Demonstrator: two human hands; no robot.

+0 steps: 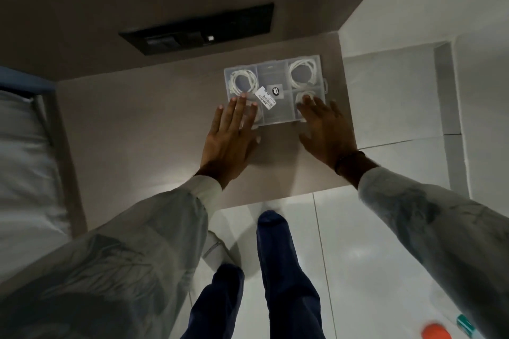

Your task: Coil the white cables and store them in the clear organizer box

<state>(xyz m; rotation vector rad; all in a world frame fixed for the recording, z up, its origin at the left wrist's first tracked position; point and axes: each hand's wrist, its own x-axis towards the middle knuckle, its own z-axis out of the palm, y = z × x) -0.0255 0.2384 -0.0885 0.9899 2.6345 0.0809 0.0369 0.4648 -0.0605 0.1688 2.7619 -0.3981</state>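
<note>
The clear organizer box [275, 74] lies on a beige tabletop with its lid down. Coiled white cables show through the lid: one in the far left compartment [244, 80], one in the far right compartment [304, 72], and a smaller coil [306, 96] near the right front corner. My left hand [230, 135] lies flat with spread fingers over the box's near left corner. My right hand [325, 129] lies flat over the near right corner. Neither hand grips anything.
A white label [265, 98] sits on the lid. A dark switch panel [201, 29] is on the wall behind. The table edge [275, 199] is close to my legs, a bed [22, 146] to the left, white floor tiles to the right, an orange object [436, 331] at bottom right.
</note>
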